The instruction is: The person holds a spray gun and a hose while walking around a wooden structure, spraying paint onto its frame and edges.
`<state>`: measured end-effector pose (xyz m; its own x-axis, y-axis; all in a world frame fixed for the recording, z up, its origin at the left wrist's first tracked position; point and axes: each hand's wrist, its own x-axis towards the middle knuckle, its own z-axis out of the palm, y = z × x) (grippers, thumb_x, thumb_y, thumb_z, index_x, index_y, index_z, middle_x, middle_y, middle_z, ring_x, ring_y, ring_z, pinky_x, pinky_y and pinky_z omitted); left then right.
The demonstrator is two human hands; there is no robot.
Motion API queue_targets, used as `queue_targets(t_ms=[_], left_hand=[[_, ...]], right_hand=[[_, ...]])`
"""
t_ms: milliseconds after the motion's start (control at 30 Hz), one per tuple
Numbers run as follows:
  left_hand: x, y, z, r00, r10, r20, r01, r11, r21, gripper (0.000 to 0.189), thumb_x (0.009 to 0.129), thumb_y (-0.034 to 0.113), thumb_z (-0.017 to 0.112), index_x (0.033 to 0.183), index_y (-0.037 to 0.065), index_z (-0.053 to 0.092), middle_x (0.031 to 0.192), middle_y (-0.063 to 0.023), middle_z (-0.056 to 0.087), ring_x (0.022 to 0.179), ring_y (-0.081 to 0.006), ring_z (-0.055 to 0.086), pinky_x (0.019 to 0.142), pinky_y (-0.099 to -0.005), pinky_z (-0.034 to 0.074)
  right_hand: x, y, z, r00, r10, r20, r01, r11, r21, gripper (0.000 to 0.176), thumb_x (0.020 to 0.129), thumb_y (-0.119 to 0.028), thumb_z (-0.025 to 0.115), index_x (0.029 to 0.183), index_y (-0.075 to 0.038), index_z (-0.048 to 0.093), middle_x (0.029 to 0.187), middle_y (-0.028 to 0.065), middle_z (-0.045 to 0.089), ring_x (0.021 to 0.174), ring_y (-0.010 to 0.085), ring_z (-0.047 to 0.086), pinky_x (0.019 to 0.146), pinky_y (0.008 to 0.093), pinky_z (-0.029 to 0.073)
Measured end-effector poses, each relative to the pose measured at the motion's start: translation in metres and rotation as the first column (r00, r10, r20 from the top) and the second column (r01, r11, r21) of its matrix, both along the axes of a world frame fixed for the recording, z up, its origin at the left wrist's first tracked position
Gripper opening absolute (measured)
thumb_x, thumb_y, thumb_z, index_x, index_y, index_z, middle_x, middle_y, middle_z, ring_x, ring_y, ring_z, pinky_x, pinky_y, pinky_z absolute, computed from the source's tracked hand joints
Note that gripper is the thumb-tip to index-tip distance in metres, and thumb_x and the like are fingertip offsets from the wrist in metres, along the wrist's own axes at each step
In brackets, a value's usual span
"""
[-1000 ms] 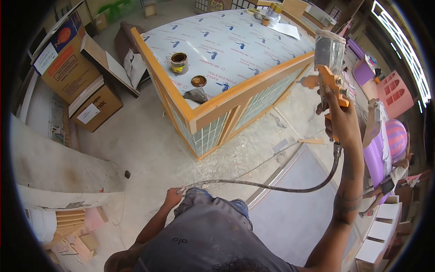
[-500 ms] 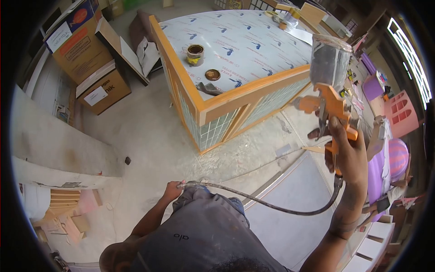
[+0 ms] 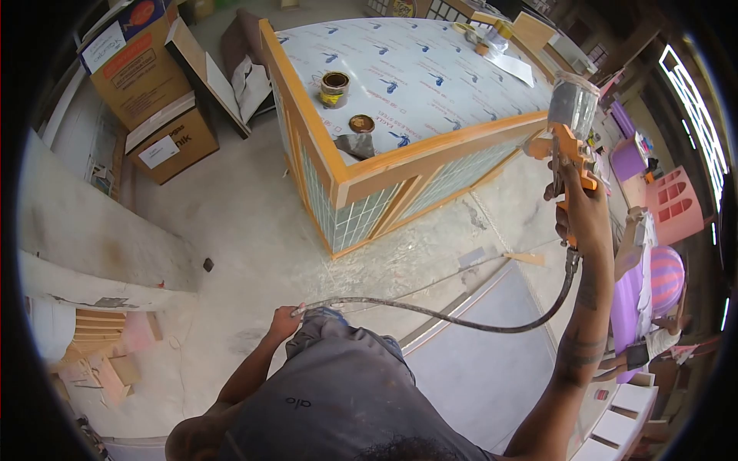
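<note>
My right hand point(image 3: 586, 215) is wrapped round the handle of an orange spray gun point(image 3: 567, 146), raised at the right with fingers about the trigger. A grey, paint-smeared cup point(image 3: 573, 104) sits on top of the gun. From the gun's base a dark air hose point(image 3: 461, 324) sags across to my left hand point(image 3: 287, 323), which grips it by my hip. The gun's nozzle points left, toward the near wooden edge of a counter point(image 3: 430, 146) with glazed side panels. On its film-covered top stand an open tin point(image 3: 334, 90) and a round lid point(image 3: 361, 124).
Cardboard boxes point(image 3: 173, 138) and a leaning panel point(image 3: 207, 77) stand at the left, above a pale column point(image 3: 100, 223). A flat grey panel point(image 3: 484, 361) lies on the floor at right. Beyond it are purple pieces and another person point(image 3: 661, 342).
My right hand has carried the spray gun farther forward and a little right, away from my body. The hose has risen with it. My left hand keeps its hold on the hose.
</note>
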<state>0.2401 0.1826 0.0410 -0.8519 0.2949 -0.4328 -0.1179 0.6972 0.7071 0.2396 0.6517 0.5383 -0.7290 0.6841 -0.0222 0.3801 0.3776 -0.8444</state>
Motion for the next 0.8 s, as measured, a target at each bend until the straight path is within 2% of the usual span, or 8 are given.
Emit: queue_targets(t_ms=[200, 300, 400, 500, 567, 700, 733, 800], left_hand=[[0.002, -0.004, -0.008, 0.995, -0.048, -0.089, 0.051, 0.998, 0.033, 0.05, 0.101, 0.043, 0.06, 0.082, -0.002, 0.069, 0.071, -0.0268, 0.062, 0.066, -0.0466, 0.058, 0.063, -0.0467, 0.048], [0.0, 0.001, 0.005, 0.997, -0.052, -0.052, 0.052, 0.999, 0.007, 0.046, 0.1, 0.039, 0.063, 0.082, -0.002, 0.069, 0.072, -0.0269, 0.062, 0.067, -0.0464, 0.059, 0.063, -0.0457, 0.048], [0.002, 0.0, 0.006, 0.997, -0.067, -0.042, 0.067, 0.998, -0.008, 0.038, 0.097, 0.032, 0.065, 0.083, -0.003, 0.068, 0.073, -0.0272, 0.062, 0.07, -0.0466, 0.06, 0.064, -0.0456, 0.048], [0.003, -0.001, 0.009, 0.998, -0.059, -0.034, 0.059, 0.998, 0.007, 0.032, 0.095, 0.027, 0.067, 0.084, -0.004, 0.068, 0.075, -0.0274, 0.062, 0.071, -0.0467, 0.061, 0.064, -0.0459, 0.047], [0.005, -0.003, 0.007, 0.997, -0.058, -0.04, 0.059, 0.998, 0.018, 0.03, 0.093, 0.025, 0.068, 0.085, -0.004, 0.068, 0.076, -0.0276, 0.062, 0.072, -0.0469, 0.061, 0.064, -0.0462, 0.047], [0.007, -0.005, 0.004, 0.998, -0.056, -0.018, 0.057, 0.998, 0.006, 0.03, 0.091, 0.025, 0.069, 0.084, -0.004, 0.067, 0.076, -0.0277, 0.062, 0.072, -0.0468, 0.061, 0.064, -0.0457, 0.047], [0.008, -0.005, 0.002, 0.998, -0.051, -0.026, 0.051, 0.999, 0.004, 0.03, 0.092, 0.025, 0.069, 0.084, -0.004, 0.067, 0.076, -0.0277, 0.062, 0.072, -0.0467, 0.06, 0.064, -0.0457, 0.047], [0.01, -0.008, -0.004, 0.995, -0.048, -0.083, 0.051, 0.998, 0.037, 0.039, 0.096, 0.032, 0.066, 0.082, -0.004, 0.066, 0.073, -0.0272, 0.06, 0.067, -0.0448, 0.056, 0.062, -0.0457, 0.046]], right_hand=[[0.017, -0.035, 0.011, 0.994, 0.098, 0.041, -0.097, 0.995, -0.007, 0.036, 0.107, -0.039, 0.053, 0.114, -0.006, 0.065, 0.073, 0.0045, 0.064, 0.038, 0.0057, 0.04, 0.033, 0.0238, 0.032], [0.025, -0.039, 0.012, 0.988, 0.14, 0.07, -0.135, 0.989, -0.064, 0.039, 0.105, -0.04, 0.059, 0.101, -0.002, 0.059, 0.071, 0.0045, 0.063, 0.038, 0.0057, 0.04, 0.034, 0.0251, 0.032], [0.029, -0.06, 0.017, 0.986, 0.163, 0.024, -0.161, 0.984, -0.076, 0.038, 0.105, -0.04, 0.059, 0.098, -0.003, 0.06, 0.07, 0.005, 0.063, 0.038, 0.0059, 0.041, 0.034, 0.0246, 0.033], [0.034, -0.074, 0.02, 0.977, 0.197, 0.082, -0.196, 0.98, -0.021, 0.04, 0.107, -0.04, 0.054, 0.116, -0.002, 0.066, 0.072, 0.0059, 0.064, 0.038, 0.0053, 0.04, 0.033, 0.0224, 0.033], [0.037, -0.081, 0.021, 0.97, 0.229, 0.081, -0.226, 0.973, -0.048, 0.042, 0.106, -0.041, 0.055, 0.117, -0.002, 0.066, 0.072, 0.0064, 0.064, 0.038, 0.0054, 0.041, 0.033, 0.0222, 0.033], [0.042, -0.095, 0.025, 0.96, 0.274, 0.06, -0.269, 0.96, -0.08, 0.044, 0.105, -0.041, 0.057, 0.119, -0.001, 0.066, 0.073, 0.0072, 0.066, 0.039, 0.0055, 0.043, 0.033, 0.0218, 0.033], [0.043, -0.102, 0.033, 0.949, 0.312, 0.044, -0.3, 0.938, -0.173, 0.034, 0.105, -0.033, 0.061, 0.109, 0.0, 0.064, 0.073, 0.0074, 0.067, 0.041, 0.0064, 0.046, 0.036, 0.0223, 0.034], [0.045, -0.106, 0.036, 0.932, 0.361, 0.023, -0.35, 0.916, -0.194, 0.033, 0.105, -0.031, 0.061, 0.11, 0.001, 0.063, 0.075, 0.0085, 0.069, 0.041, 0.0065, 0.047, 0.036, 0.0222, 0.034]])
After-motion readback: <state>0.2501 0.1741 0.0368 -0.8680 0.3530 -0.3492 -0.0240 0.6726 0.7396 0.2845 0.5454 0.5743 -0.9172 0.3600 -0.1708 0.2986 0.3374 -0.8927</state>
